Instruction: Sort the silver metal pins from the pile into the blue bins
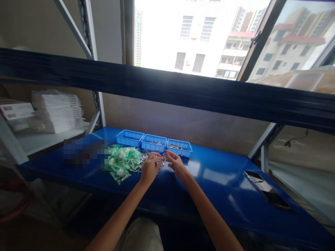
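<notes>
A loose pile of small silver metal pieces (143,161), like screws or rivets, lies on the blue table. My left hand (151,169) is over the pile with its thumb and fingers closed in a pinch. Facing it, my right hand (177,165) is also pinched, its fingertips close to the left ones. What sits between the fingertips is too small to name. Just behind the hands, a blue bin (154,148) holds some silver pieces. The blue bin to its right (180,152) has a mix of dark and brassy pieces.
Green-tinted plastic bags (120,161) lie left of the pile. A third blue bin (129,142) stands at the left of the row. A phone (267,190) rests at the right. A dark blue shelf beam (167,92) crosses above the table; white wrapped stacks (59,111) sit left.
</notes>
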`<state>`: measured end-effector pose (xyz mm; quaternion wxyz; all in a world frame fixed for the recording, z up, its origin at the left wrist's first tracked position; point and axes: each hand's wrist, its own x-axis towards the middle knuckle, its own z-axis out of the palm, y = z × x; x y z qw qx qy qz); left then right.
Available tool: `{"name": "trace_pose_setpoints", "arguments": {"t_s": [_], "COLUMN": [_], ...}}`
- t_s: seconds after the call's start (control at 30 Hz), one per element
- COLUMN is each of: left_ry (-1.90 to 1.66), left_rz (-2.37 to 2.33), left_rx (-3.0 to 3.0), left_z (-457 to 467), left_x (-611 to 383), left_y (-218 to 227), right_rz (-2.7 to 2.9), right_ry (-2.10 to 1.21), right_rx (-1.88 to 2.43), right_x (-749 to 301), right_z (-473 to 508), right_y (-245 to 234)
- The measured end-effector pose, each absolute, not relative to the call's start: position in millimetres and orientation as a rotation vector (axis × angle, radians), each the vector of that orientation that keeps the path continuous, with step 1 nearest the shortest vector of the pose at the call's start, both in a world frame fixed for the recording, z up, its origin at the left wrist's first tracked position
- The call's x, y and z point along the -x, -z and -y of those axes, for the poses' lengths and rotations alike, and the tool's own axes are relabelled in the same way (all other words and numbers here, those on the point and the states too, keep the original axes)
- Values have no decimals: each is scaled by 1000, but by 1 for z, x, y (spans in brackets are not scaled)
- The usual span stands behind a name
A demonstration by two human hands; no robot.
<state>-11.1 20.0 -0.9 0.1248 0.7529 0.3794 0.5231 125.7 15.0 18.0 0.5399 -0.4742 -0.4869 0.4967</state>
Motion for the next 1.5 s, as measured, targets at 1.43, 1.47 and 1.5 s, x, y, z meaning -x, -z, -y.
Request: {"name": "trace_pose_setpoints", "arguments": {"t_s": [1.43, 1.47, 1.5], "left_ry": [-1292, -1284, -1276], "left_rz": [-1458, -1452, -1447], "left_rx": [-2221, -2233, -2246], "left_z": [-18, -17, -17], "left_x": [6, 5, 5], "left_y": [3, 3, 3], "right_rz": [1921, 1899, 1866], "right_ry": [-188, -191, -197], "right_rx": [1959, 2002, 2022], "right_x": [-149, -149, -148], "right_z": [-25, -24, -23], "right_y": [-21, -19, -16]}}
